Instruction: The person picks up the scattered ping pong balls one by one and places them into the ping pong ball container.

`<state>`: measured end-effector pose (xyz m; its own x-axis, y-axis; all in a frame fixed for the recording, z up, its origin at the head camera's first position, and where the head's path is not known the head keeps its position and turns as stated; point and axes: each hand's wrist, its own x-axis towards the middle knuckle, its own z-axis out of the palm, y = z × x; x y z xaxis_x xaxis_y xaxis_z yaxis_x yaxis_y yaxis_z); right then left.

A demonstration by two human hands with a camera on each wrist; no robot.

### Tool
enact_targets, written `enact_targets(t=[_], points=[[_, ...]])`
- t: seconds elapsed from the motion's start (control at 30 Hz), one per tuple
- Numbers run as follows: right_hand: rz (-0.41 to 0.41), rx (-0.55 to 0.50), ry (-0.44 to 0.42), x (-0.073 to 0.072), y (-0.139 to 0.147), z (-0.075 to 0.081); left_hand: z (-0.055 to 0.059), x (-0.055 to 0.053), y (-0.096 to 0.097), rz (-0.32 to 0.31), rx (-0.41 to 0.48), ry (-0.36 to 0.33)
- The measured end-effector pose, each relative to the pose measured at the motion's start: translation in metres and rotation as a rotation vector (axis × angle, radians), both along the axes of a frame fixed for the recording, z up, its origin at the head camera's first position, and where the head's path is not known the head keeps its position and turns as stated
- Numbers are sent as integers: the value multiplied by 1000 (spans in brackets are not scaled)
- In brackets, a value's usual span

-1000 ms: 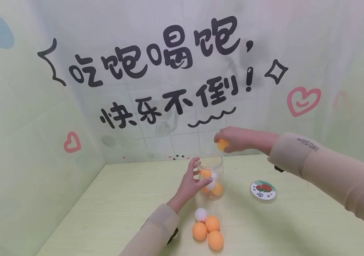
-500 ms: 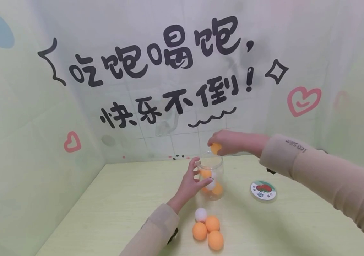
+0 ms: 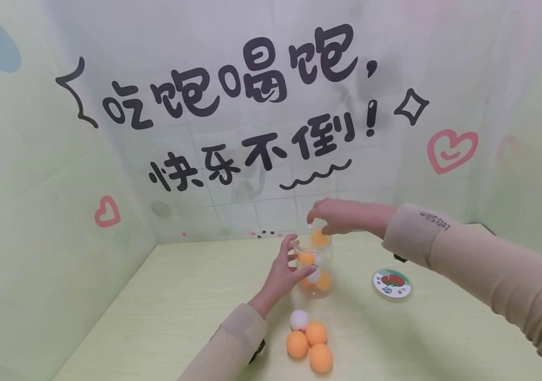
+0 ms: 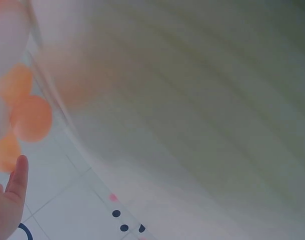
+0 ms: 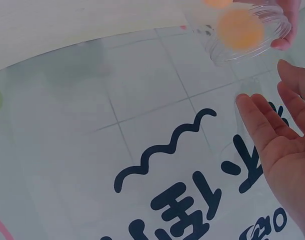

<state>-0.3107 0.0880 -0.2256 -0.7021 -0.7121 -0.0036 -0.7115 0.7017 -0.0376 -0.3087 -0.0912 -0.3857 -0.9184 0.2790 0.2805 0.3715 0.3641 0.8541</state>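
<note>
My left hand point(image 3: 286, 272) grips a clear plastic jar point(image 3: 327, 260) from its left side, thumb across the front. Inside the jar are several orange and white table tennis balls. Another orange ball point(image 3: 320, 238) is at the jar's mouth; in the right wrist view this ball point(image 5: 241, 29) sits within the threaded rim, apart from any fingers. Just above the mouth is my right hand point(image 3: 339, 216). Its fingers point(image 5: 257, 120) are spread apart with nothing between them in the right wrist view. In the left wrist view, blurred balls point(image 4: 31, 118) show through the jar.
In front of the jar, a white ball point(image 3: 299, 320) and orange balls point(image 3: 317, 333) lie together on the pale wooden table point(image 3: 180, 317). A round lid point(image 3: 392, 284) with a tomato picture lies to the right. A printed backdrop point(image 3: 232, 211) stands close behind.
My right hand moved left over the jar and let go of the orange ball, which dropped into the jar's mouth. The left hand and jar have stayed put.
</note>
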Motion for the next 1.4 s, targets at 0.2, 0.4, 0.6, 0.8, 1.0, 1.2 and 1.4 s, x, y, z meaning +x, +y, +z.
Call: enact_targets(t=[0.2,0.4,0.6,0.8,1.0,1.2,1.4], points=[[-8,-23,26,-1,5,0,7,7,1,-4,7,1],[-1,-38,38,4,8,4,-2,-1,0,-3,8,14],[67,-70,71,18,8,2,-2,0,-1,-2,1,-4],[131,-122,135,43,8,-16,-2,0,-1,-9,-8,4],[189,-235,106,71,4,-39,-3,-1,-1,-7,-8,20],[234,-209,17,98,-1,-66,-3,-2,-2,-2,-4,36],[331,-142,24,114,-3,-104,-3,-1,-2,1,-13,20]])
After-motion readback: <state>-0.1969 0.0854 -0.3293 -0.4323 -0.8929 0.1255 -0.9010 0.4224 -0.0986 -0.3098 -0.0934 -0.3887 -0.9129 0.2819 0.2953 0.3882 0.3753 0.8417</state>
